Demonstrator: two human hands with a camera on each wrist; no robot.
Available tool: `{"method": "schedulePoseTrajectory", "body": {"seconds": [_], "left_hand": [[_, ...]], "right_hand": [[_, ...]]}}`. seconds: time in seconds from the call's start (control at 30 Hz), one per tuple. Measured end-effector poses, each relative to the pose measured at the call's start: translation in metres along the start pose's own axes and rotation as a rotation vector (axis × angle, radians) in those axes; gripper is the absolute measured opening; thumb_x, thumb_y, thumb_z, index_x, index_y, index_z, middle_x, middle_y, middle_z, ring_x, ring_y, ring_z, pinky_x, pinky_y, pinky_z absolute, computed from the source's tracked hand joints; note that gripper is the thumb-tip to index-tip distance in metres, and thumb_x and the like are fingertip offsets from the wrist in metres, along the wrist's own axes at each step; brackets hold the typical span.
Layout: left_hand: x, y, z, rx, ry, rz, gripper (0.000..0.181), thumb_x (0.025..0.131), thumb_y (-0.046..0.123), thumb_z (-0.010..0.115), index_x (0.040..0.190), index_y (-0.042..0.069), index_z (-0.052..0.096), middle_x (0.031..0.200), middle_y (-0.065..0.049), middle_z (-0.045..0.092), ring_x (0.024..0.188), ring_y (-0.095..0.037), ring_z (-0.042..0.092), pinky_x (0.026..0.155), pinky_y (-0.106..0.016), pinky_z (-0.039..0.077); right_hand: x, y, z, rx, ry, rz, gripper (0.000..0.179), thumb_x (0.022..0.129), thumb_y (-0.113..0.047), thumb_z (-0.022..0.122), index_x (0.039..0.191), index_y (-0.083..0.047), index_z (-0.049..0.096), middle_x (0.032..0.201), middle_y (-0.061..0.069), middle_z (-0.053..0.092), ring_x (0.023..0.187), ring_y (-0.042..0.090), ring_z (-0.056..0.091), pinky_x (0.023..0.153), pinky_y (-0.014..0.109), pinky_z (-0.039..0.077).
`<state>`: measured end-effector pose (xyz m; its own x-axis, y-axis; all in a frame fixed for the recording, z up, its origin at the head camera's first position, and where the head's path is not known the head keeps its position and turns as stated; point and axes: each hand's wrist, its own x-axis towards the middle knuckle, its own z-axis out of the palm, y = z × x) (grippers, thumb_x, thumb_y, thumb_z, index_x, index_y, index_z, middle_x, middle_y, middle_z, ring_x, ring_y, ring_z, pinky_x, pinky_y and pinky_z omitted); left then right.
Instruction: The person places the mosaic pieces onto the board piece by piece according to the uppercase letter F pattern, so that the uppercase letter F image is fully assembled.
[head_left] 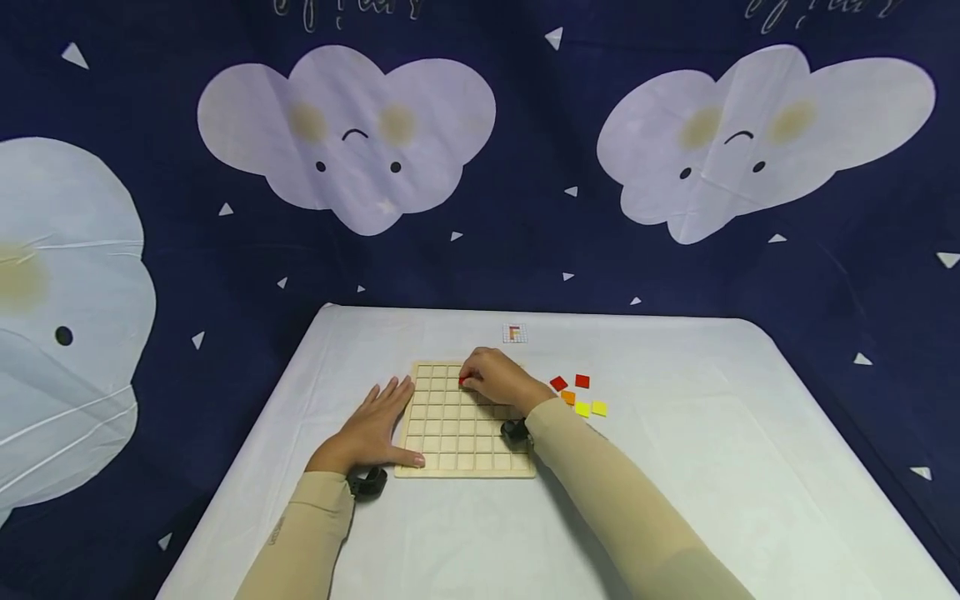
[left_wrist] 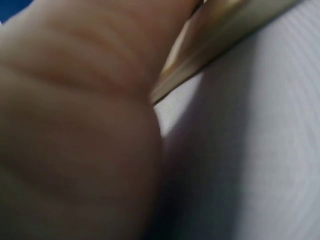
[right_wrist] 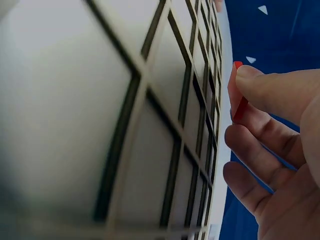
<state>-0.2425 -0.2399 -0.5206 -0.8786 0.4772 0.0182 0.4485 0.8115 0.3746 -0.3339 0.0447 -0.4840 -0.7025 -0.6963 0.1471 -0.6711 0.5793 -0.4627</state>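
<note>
Here, a thin, flat red tile (right_wrist: 233, 92) is pinched in the right hand (head_left: 497, 377) over far cells of a pale gridded board (head_left: 442, 433); the left hand (head_left: 372, 429), fingers spread, touches its left side.

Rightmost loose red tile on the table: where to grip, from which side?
Probably pinch the rightmost red tile by its near and far edges, coming from above and the right. It lies flat, so the edges should give the best purchase. Another red tile sits to its left and the orange tile lies near-left; directly right looks open.
</note>
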Motion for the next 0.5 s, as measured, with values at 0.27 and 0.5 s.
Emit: {"method": "schedulePoseTrajectory", "body": {"seconds": [0.27, 0.5], "left_hand": [[0.002, 0.001, 0.000, 0.027, -0.035, -0.018, 0.142, 0.069, 0.078, 0.083, 0.166, -0.003, 0.018, 0.173, -0.017, 0.015, 0.159, -0.035, 0.008, 0.127, -0.051, 0.003], [0.001, -0.001, 0.001, 0.020, -0.019, -0.015, 0.142, 0.068, 0.078, 0.082, 0.166, -0.002, 0.019, 0.173, -0.017, 0.016, 0.159, -0.035, 0.008, 0.127, -0.052, 0.004]], "right_hand": [[0.013, -0.007, 0.010, 0.003, -0.023, 0.046, 0.011, 0.098, -0.016, 0.078, 0.108, -0.011, 0.080, 0.106, -0.002, 0.068, 0.101, 0.016, 0.063, 0.090, 0.030, 0.054], [0.022, -0.012, 0.015, 0.022, 0.003, 0.038, 0.006, 0.095, -0.012, 0.081, 0.101, -0.010, 0.082, 0.102, 0.000, 0.071, 0.099, 0.017, 0.065, 0.089, 0.029, 0.054]]}}
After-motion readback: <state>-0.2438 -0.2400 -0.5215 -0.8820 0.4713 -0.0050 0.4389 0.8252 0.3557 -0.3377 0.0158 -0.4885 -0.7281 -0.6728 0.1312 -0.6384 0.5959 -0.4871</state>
